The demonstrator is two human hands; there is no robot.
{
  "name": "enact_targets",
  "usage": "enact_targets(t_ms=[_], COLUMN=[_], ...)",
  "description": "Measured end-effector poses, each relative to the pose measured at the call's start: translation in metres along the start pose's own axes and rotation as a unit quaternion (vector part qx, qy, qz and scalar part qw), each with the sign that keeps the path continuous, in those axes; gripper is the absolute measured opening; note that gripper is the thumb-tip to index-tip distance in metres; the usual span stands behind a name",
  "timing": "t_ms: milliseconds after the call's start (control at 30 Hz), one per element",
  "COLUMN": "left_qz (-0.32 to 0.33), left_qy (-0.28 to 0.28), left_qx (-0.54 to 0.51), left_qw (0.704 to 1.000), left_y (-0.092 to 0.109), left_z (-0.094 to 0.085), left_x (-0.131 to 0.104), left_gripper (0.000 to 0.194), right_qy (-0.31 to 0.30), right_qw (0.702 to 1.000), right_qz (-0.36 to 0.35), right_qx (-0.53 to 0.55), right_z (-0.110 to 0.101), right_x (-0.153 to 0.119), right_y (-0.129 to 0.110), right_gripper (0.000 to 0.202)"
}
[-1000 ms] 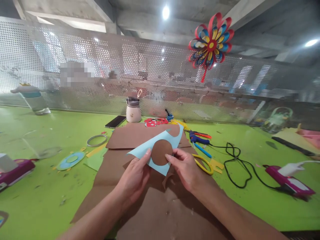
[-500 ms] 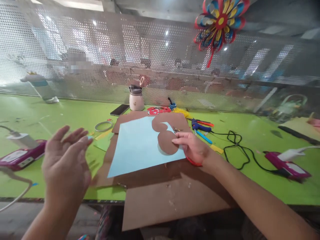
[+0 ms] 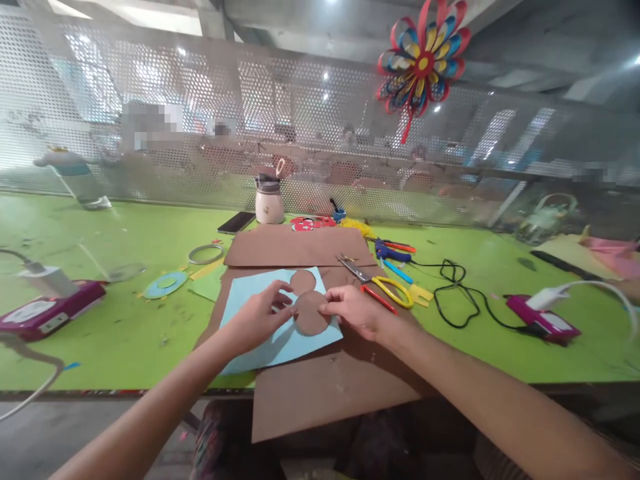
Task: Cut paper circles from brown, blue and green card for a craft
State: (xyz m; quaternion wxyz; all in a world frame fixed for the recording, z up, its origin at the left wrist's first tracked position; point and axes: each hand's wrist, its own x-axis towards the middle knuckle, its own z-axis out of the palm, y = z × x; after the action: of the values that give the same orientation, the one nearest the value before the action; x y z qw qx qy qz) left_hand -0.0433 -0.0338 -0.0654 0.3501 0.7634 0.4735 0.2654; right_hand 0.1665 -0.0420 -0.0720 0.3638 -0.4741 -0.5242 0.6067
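Note:
A brown card piece shaped like two joined discs, the nearer one larger, lies on a light blue sheet of paper. My right hand pinches the right edge of the larger disc between thumb and fingers. On the other side, my left hand rests over the paper, fingers bent and apart, its tips at the piece's left edge. Under the paper is brown cardboard. Yellow-handled scissors lie on it just beyond my right hand, beside a red pen-like stick.
A light blue paper ring and a roll of tape lie left. Behind are a phone and a bottle. On the right sit a blue glue gun, its looped cord and a purple power strip; another strip is left.
My left hand has come from the left side to the card piece. The blue sheet and card piece have moved nearer and leftward with my right hand, uncovering the scissors.

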Motion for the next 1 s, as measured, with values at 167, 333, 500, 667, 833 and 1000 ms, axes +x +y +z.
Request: enact_targets(t_ms=[167,333,500,667,833,1000], left_qz=[-0.045,-0.054,-0.058,-0.058,-0.051,-0.042], left_qy=[-0.045,-0.079,-0.118,-0.121,-0.152,-0.223], left_qx=[-0.155,-0.156,-0.185,-0.206,-0.172,-0.141], left_qw=[0.986,0.983,0.974,0.969,0.972,0.964], left_y=[-0.009,-0.011,-0.014,-0.011,-0.002,0.005], left_z=[0.001,-0.008,-0.017,-0.017,-0.018,-0.027], left_x=[0.013,0.022,0.025,0.027,0.033,0.044], left_gripper=[0.045,0.041,0.038,0.035,0.034,0.034], right_qy=[0.050,0.066,0.098,0.205,0.183,0.189], right_qw=[0.997,0.988,0.962,0.885,0.825,0.795], right_qz=[-0.045,-0.077,-0.111,-0.139,-0.121,-0.063], right_qx=[-0.039,-0.117,-0.231,-0.394,-0.521,-0.573], right_z=[0.011,0.009,-0.034,-0.092,-0.109,-0.108], right_x=[-0.001,-0.001,-0.006,-0.009,-0.015,-0.012], right_y=[0.001,0.003,0.001,-0.002,0.006,0.012], right_gripper=[0.009,0.009,0.021,0.016,0.029,0.043])
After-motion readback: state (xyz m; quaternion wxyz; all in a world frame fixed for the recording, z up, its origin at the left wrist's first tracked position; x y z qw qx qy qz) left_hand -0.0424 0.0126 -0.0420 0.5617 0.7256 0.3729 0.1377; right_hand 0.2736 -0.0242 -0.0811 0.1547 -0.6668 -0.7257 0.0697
